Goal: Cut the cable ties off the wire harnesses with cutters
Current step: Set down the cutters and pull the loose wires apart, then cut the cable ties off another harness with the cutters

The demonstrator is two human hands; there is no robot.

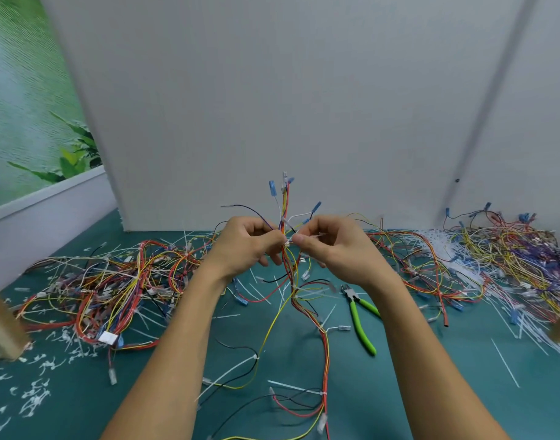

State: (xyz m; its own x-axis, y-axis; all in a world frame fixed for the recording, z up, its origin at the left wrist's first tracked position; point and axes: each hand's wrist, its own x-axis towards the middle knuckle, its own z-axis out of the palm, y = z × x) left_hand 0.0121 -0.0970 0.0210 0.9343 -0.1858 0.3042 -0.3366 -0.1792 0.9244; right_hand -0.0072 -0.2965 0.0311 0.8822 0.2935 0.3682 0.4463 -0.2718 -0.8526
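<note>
Wire harness (285, 198), a bundle of red, yellow, black and white leads, is held upright above the green surface (431, 376) between both hands. Its blue terminals (272, 187) fan out above the fingers, and its lower length hangs to the surface and trails toward the person between the forearms. The left hand (243, 246) has its grip closed on the wire harness, thumb and curled fingers pinching the bundle. The right hand (332, 246) has a narrow grip, with thumb and forefinger pinching the white tail of a cable tie (308, 238) that is fixed on the bundle right beside the left thumb. The cutters (358, 319), with bright green handles, lie on the surface under the right forearm, touched by neither hand. A tangled heap of harnesses (113, 281) lies on the left and another heap (510, 249) on the right. Loose white ties (447, 249) are scattered near the right heap, in front of a white panel (272, 106).
</note>
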